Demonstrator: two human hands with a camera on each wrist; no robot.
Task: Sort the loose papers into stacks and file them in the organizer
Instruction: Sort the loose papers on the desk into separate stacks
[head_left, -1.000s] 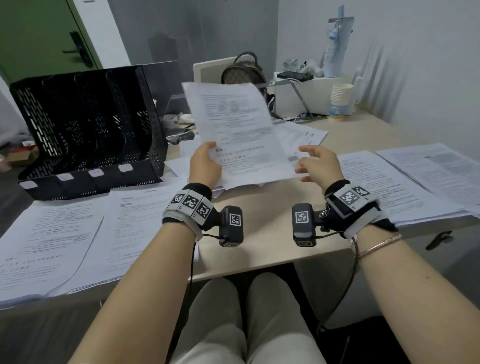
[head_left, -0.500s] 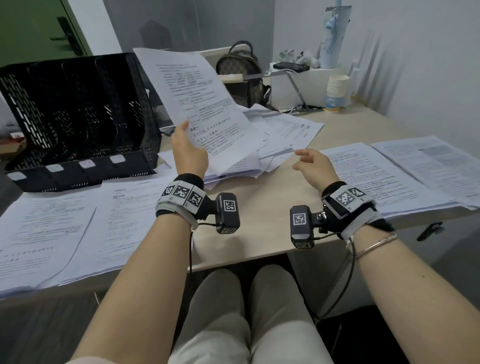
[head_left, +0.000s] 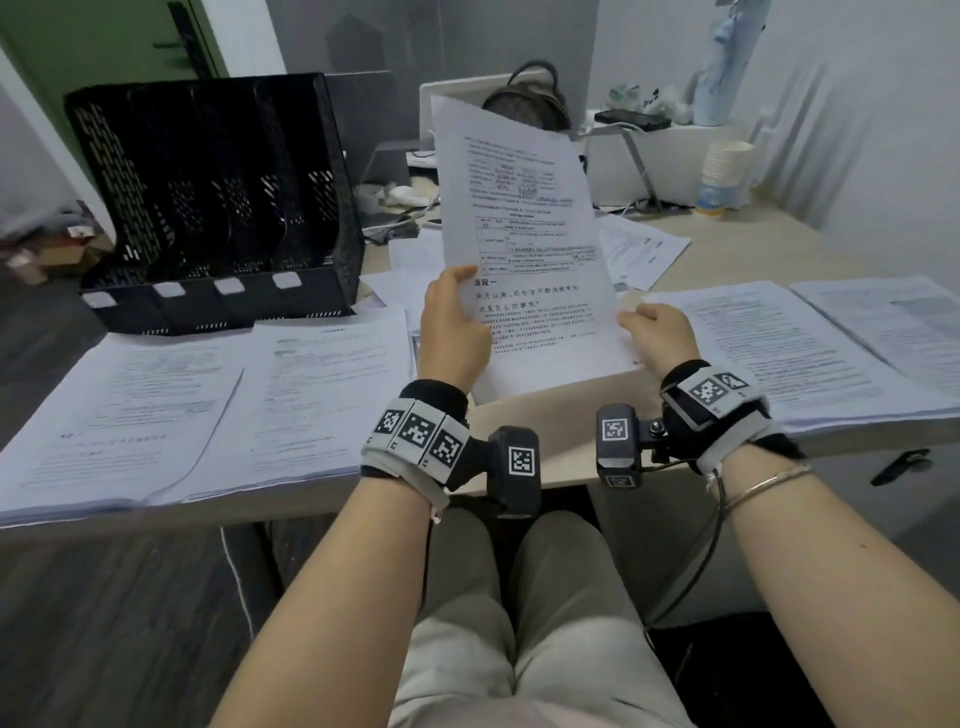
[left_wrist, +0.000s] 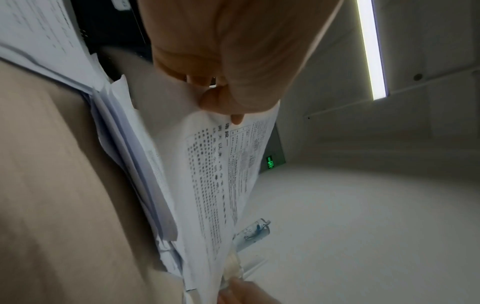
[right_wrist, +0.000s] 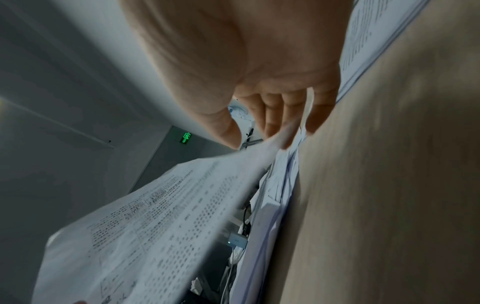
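Both hands pinch one sheet (head_left: 524, 249) at frame centre: left hand (head_left: 453, 332), right hand (head_left: 662, 332). Reading its heading first should match it to the right stack (head_left: 322, 395), lower left.

both hands (head_left: 454, 332) holding sheet (head_left: 524, 228), organizer (head_left: 218, 208)

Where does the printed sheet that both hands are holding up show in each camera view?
Head: printed sheet stands upper centre, between both hands.
Left wrist: it runs down the middle, under the thumb.
Right wrist: it fans across lower left.
Shared landmark: green exit sign in both wrist views; head view lacks it.
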